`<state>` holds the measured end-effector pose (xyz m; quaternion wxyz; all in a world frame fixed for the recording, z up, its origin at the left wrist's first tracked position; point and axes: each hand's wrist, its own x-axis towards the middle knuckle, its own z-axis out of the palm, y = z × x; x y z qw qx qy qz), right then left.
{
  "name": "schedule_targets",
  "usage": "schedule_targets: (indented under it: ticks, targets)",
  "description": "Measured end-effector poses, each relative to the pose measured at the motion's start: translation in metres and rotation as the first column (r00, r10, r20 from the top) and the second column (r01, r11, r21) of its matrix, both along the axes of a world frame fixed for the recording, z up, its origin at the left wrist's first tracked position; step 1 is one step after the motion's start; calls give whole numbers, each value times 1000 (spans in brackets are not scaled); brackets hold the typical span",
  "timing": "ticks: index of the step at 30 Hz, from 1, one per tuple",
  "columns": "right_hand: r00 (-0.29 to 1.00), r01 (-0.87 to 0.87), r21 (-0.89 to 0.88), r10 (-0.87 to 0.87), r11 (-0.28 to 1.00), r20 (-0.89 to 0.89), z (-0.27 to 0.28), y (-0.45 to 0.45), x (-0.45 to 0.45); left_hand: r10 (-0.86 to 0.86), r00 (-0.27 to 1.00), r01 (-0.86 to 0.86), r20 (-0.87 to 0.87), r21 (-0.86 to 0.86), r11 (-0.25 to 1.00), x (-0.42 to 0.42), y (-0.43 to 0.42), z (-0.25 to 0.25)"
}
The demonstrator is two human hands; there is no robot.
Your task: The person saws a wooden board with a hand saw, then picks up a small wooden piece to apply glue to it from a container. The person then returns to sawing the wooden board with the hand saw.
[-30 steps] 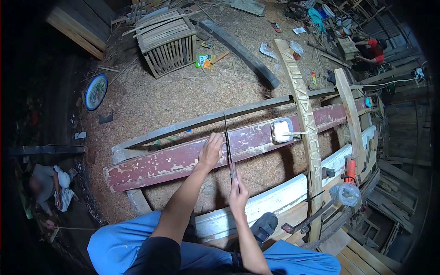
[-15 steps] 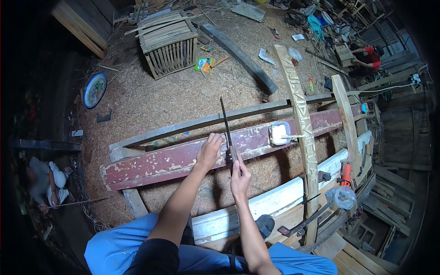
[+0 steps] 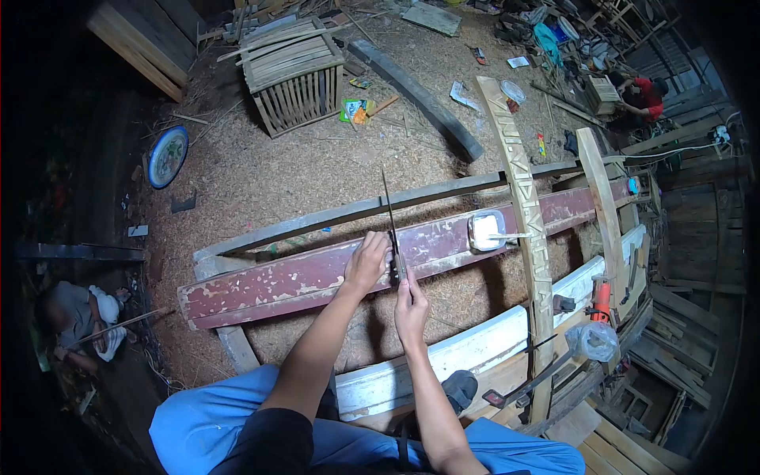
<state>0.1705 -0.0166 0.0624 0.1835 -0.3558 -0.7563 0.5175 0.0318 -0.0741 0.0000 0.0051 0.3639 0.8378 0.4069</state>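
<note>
A long, thin dark blade, seen nearly edge-on, points away from me above the flaking maroon beam. My right hand is closed around its near end; the exact kind of tool is hard to tell. My left hand is over the beam, just left of the blade, with its fingers curled close to the blade's base. Whatever lies under those fingers is hidden. On the beam to the right sits a clear tub of white material with a stick across its rim.
A carved board and a plain board cross the beam. Nearer me lie a white-painted beam, a second dark-bladed tool and an orange-red tool. A slatted crate stands beyond. Two other people are at the sides.
My hands and the blade have barely shifted. The person at the left has moved, with a long stick now tilted upward. The whole view has drifted slightly.
</note>
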Motion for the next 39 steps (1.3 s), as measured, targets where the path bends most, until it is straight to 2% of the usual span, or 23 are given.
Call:
schedule_targets:
  ticks: [1,3,5,7,8,9,12,14,19,21,23,25,28,31,35,37,38,39]
  targets:
    - [1000,3,2,-3,1000,0,5,-5,9,-3,1000,3,0,2,1000,0,0,0]
    - [990,22,-100,-7,995,142,16,-13,32,-47,999,47,-16,-24,999,0,-2,-1]
    - [990,49,-155,-27,987,139,9,-11,42,-79,995,78,-60,-29,997,3,-4,-5]
    - [998,62,-135,-56,989,42,11,-8,37,-116,986,112,-117,-46,993,-1,-5,-3]
    - [994,108,-171,-108,979,9,12,-9,36,-108,992,106,-64,-29,994,0,-4,-3]
    - [994,110,-170,-111,979,7,12,-9,36,-102,995,102,-11,-12,995,0,-2,-3]
    - [987,161,-179,-156,971,40,16,-15,36,-81,996,80,-23,-33,996,0,-1,-7]
    - [980,190,-144,-196,971,-26,26,-13,28,-80,996,80,-28,-26,996,0,-2,-5]
    - [991,123,-122,-127,985,-33,9,2,18,-74,996,75,-54,7,997,-1,1,-3]
    - [999,48,-104,-51,993,-20,7,6,12,-78,995,78,-58,6,997,-1,1,0]
    - [999,45,-99,-46,994,-6,6,7,8,-72,997,72,-19,-23,997,0,0,2]
    - [999,18,-50,-16,999,38,10,6,4,-77,997,77,-14,-18,997,-1,0,-1]
    - [1000,-10,-1,10,1000,-5,-4,1,6,-60,998,60,-10,-20,998,1,0,-6]
    - [996,-17,-97,25,995,82,8,4,12,-44,999,44,-30,-15,999,2,2,-3]
    - [1000,19,-12,-19,1000,-5,-3,-9,17,-29,1000,29,-2,-27,999,2,3,-4]
    - [995,33,-6,-32,999,89,2,-14,18,-17,1000,17,-14,-21,1000,-2,4,-4]
    - [989,47,-150,-25,988,146,4,-14,22,-6,1000,6,-17,-22,1000,3,3,-6]
    - [988,56,-159,-31,986,153,5,-18,29,-14,1000,14,-10,-32,999,8,1,-6]
